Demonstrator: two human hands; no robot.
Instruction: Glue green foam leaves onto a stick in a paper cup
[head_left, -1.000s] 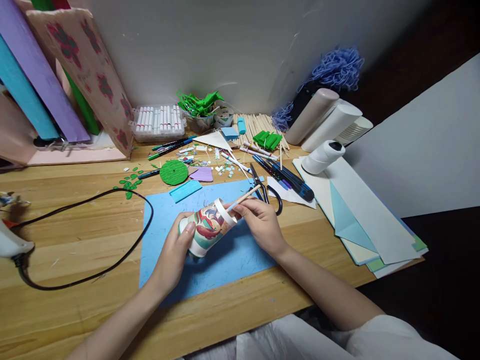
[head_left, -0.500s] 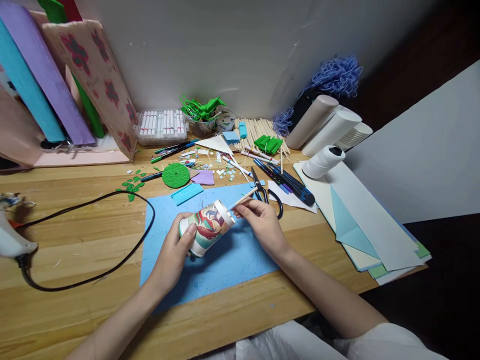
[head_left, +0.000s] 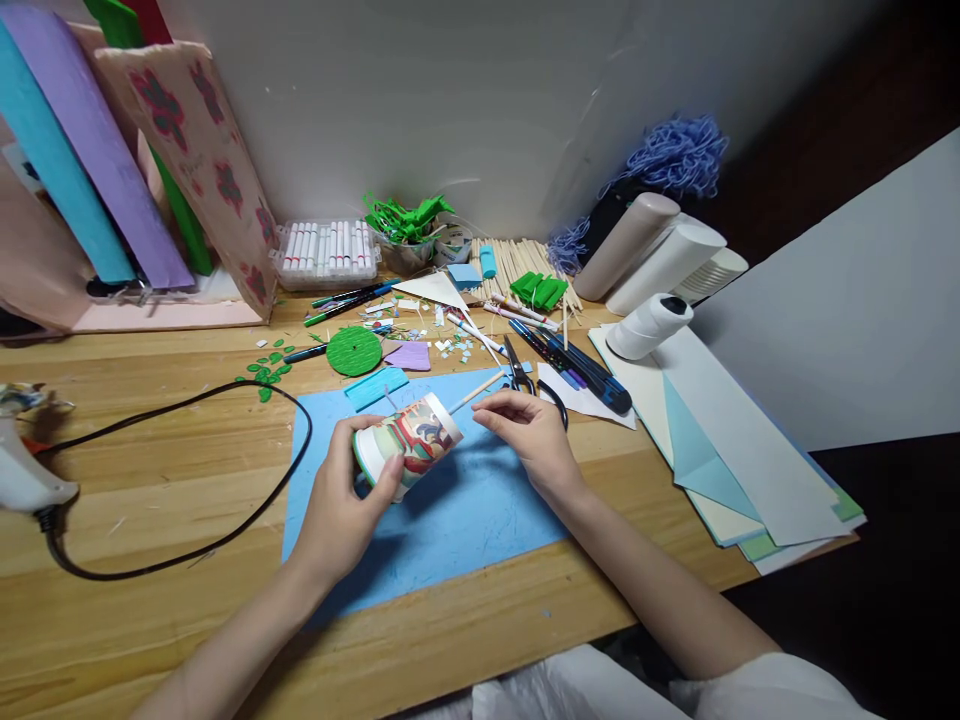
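Paper cup (head_left: 431, 440) in left hand (head_left: 349, 490): fingers and thumb were wrapped round its base end, holding it tilted above the blue sheet, mouth to the right.
Right hand (head_left: 534, 435): fingers were curled, tips close together, just beyond the rim; nothing showed between them, and whether they met could not be told.
Step at the rim: probably adjusting the pale stick (head_left: 478, 390) that projected past the mouth.
Next move: seemed to call for a steady cup and a light touch on the stick.
Cup's look: white rim, swirling red, green and cream print, green-edged base.
Blue sheet (head_left: 450, 540): lay on the wooden table (head_left: 187, 470), scissors (head_left: 519, 378) near the right hand.
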